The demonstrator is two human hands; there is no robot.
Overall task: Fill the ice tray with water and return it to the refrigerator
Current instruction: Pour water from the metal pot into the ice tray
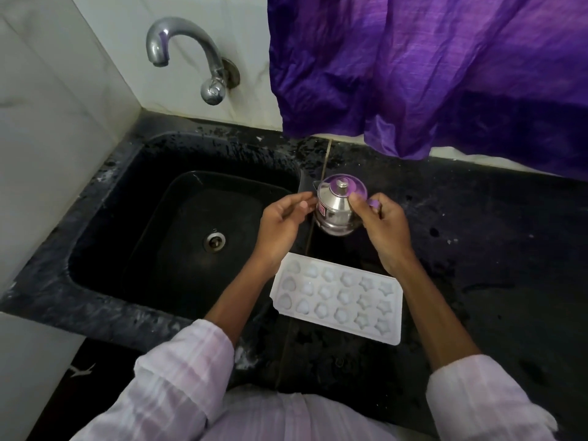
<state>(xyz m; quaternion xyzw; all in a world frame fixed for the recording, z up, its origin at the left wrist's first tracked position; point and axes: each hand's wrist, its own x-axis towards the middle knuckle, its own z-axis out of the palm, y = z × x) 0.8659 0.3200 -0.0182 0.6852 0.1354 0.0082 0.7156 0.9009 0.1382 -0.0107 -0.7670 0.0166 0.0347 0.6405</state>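
Observation:
A white ice tray (pixel 337 300) with star and heart shaped cells lies flat on the black counter, just right of the sink. Whether its cells hold water I cannot tell. Behind it stands a small steel jug (pixel 338 209) with a lid and a spout pointing left. My right hand (pixel 383 226) grips the jug by its handle on the right side, thumb against the lid. My left hand (pixel 283 221) hovers at the jug's spout side, fingers curled and apart, holding nothing; its fingertips are close to the spout.
A black sink (pixel 133 192) with a drain (pixel 215 241) fills the left. A chrome tap (pixel 191 58) juts from the white tiled wall above it. A purple curtain (pixel 445 74) hangs over the counter's back edge. The black counter (pixel 493 249) stretches right.

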